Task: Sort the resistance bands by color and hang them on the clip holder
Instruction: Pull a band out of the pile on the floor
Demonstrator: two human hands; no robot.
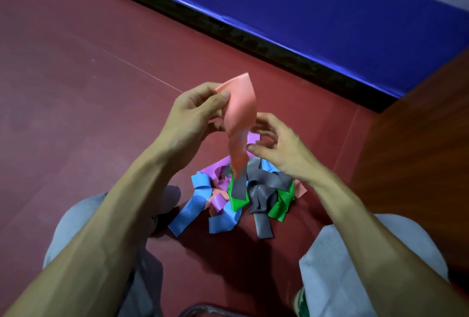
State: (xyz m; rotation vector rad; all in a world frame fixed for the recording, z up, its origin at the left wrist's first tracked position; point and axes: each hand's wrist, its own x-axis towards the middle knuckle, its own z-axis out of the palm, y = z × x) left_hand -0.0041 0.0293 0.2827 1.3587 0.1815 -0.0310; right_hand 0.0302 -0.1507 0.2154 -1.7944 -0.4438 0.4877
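Forearms foremost: left hand pinches pink band at its top, long axis hanging down toward pile on floor; right hand, nearer its tail, thumb touching, grip unclear.

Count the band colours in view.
5: pink band pinched in the left hand; in the pile, purple farthest, blue on the left, grey in the middle, green on the right. Others may be buried.

Single head-worn view, looking steeply down, close over hands, floor beneath
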